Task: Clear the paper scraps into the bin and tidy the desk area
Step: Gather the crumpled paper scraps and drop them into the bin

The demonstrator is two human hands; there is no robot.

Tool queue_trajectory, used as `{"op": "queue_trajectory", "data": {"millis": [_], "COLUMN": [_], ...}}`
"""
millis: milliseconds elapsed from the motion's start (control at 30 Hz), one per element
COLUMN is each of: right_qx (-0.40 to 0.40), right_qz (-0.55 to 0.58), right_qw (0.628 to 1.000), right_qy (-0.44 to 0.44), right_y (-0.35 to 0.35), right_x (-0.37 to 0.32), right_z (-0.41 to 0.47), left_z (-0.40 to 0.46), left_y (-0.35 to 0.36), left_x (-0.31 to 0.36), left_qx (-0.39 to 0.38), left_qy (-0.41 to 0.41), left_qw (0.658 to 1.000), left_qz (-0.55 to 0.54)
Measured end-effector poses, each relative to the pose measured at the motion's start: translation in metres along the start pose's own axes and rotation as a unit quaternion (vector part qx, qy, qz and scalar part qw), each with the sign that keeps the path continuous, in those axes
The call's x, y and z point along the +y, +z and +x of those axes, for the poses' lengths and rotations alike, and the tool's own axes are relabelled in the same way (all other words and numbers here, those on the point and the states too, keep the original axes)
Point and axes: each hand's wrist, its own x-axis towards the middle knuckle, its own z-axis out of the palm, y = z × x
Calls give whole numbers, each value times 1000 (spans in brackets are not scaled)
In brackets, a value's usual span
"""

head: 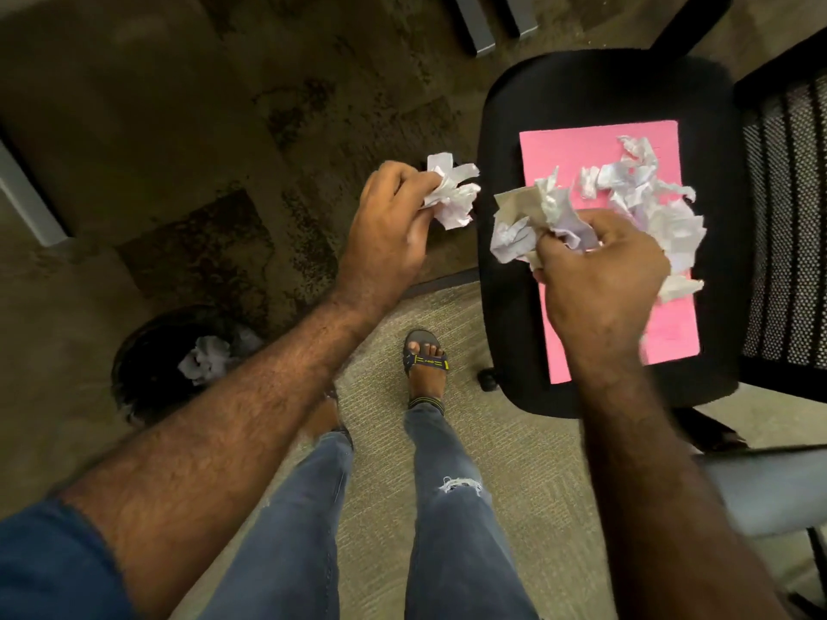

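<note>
My left hand (389,226) grips a crumpled white paper wad (452,194) in the air, just left of the chair seat. My right hand (599,270) is closed on a bunch of white and tan paper scraps (528,221) over the seat's front left part. More crumpled scraps (653,199) lie on a pink sheet (671,333) spread on the black chair seat (505,306). A dark round bin (138,378) stands on the floor at lower left, partly hidden by my left forearm, with crumpled paper (206,355) inside it.
The chair's mesh backrest (787,226) rises at the right. Grey furniture legs (479,29) stand at the top, another grey leg (27,203) at the left edge. My sandalled feet (425,364) stand on carpet between bin and chair. A chair caster (488,380) sits near my foot.
</note>
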Motion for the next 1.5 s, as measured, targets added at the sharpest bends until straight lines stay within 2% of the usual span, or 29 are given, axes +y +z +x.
{"op": "queue_trajectory", "data": {"millis": [300, 500, 667, 900, 1233, 1500], "right_qx": [-146, -233, -306, -376, -438, -483], "right_qz": [-59, -66, -95, -150, -228, -216], "right_qw": [984, 960, 926, 876, 809, 793], "right_qy": [-79, -143, -201, -262, -320, -303], "right_y": [102, 165, 211, 259, 318, 350], "right_x": [-57, -90, -107, -112, -86, -77], "right_z": [-86, -159, -214, -270, -323, -339], "left_z": [-95, -176, -231, -277, -314, -314], "left_y": [-92, -148, -177, -194, -190, -188], "left_x": [-93, -145, -175, -201, -234, -261], "left_qx": [55, 118, 170, 213, 237, 245], "left_qy": [-135, -260, -312, -367, -496, -593], "left_qw": [989, 958, 933, 904, 834, 767], "left_qz": [31, 36, 51, 58, 52, -10]}}
